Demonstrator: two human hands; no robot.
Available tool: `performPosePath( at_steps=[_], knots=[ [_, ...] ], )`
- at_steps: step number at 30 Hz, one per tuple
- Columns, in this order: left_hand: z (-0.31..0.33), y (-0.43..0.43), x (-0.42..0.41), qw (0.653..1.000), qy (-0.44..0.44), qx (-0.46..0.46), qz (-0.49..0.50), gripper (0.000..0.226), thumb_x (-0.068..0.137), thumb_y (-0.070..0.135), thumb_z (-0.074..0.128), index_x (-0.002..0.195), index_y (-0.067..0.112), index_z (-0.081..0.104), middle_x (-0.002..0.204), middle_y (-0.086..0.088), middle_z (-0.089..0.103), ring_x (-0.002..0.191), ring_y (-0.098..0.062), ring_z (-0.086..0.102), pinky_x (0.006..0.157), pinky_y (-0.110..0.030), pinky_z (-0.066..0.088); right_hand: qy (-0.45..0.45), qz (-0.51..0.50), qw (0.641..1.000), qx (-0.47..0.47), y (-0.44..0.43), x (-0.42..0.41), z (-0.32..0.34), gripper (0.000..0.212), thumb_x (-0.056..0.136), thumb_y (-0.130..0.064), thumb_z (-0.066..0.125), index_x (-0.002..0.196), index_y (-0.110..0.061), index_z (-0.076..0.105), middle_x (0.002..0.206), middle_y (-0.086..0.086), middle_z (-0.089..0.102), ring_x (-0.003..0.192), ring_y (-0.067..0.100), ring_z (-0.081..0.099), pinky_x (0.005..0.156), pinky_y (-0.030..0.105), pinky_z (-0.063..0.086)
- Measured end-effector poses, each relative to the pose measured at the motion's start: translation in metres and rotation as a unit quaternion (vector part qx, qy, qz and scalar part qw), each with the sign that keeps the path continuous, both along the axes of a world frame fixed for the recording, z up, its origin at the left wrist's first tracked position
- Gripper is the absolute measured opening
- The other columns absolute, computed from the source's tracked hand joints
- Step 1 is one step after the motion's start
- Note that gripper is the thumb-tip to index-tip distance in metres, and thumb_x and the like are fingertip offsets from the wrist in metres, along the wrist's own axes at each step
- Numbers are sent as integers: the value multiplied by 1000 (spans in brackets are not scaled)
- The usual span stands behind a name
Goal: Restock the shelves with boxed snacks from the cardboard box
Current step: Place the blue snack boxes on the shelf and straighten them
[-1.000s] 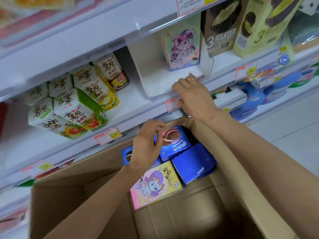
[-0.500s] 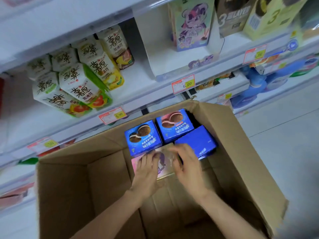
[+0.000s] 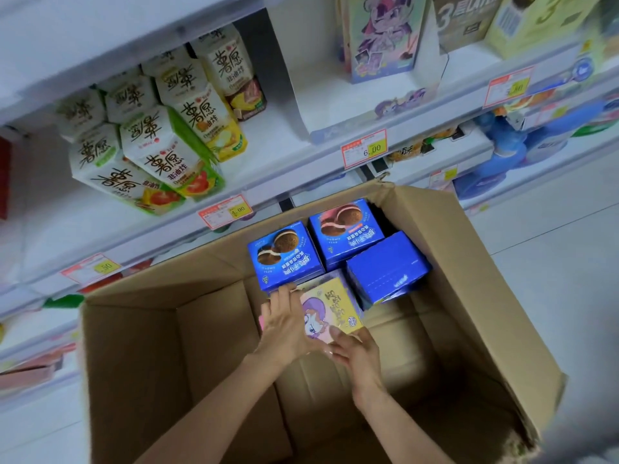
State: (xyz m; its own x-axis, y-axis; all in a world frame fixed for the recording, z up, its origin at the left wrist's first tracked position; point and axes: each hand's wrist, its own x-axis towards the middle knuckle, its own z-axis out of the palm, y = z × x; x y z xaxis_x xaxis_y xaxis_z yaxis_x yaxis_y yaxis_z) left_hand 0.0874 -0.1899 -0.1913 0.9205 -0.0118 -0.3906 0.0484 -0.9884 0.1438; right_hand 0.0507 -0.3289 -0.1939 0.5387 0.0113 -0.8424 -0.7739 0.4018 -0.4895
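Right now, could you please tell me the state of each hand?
Left hand: holding the pony box, on its left side.
Right hand: holding the pony box at its near edge.

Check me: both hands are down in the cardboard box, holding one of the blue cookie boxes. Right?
Not quite. In the head view, the left hand and right hand are down in the cardboard box, but they hold the pink-and-yellow cartoon box. The blue boxes lie just beyond it.
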Motion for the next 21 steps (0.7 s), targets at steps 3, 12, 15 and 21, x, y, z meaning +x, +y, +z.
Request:
performPosePath(
  at_steps=[3,12,15,21],
  knots=[
    [23,27,-5,972,163,-130,110,87,52,71,71,122,27,43,116,8,58,106,-14,58,91,-33,45,-31,35,998,44,-12,-11,2,38,73,-14,74,108,-7,63,98,16,71,77,24,67,77,35,56],
    [52,62,-42,965,49,-132,220,33,79,46,67,83,22,45,75,2,68,65,-13,69,62,-40,57,100,-74,992,4,23,12,-15,10,90,-16,61,94,-6,60,81,7,61,71,18,58,68,27,51],
    [58,69,-49,961,-13,-134,242,32,80,42,67,86,18,46,73,2,66,64,-18,68,57,-43,55,146,-116,982,17,37,23,-10,12,89,-10,61,77,-8,61,75,5,61,67,16,55,65,26,47],
    [71,87,-55,923,-14,-220,316,22,85,32,62,93,16,49,80,1,69,65,-13,70,60,-44,58,175,-167,970,36,53,27,-4,10,85,-8,64,93,-2,61,71,5,61,61,16,57,51,23,43]
  ],
)
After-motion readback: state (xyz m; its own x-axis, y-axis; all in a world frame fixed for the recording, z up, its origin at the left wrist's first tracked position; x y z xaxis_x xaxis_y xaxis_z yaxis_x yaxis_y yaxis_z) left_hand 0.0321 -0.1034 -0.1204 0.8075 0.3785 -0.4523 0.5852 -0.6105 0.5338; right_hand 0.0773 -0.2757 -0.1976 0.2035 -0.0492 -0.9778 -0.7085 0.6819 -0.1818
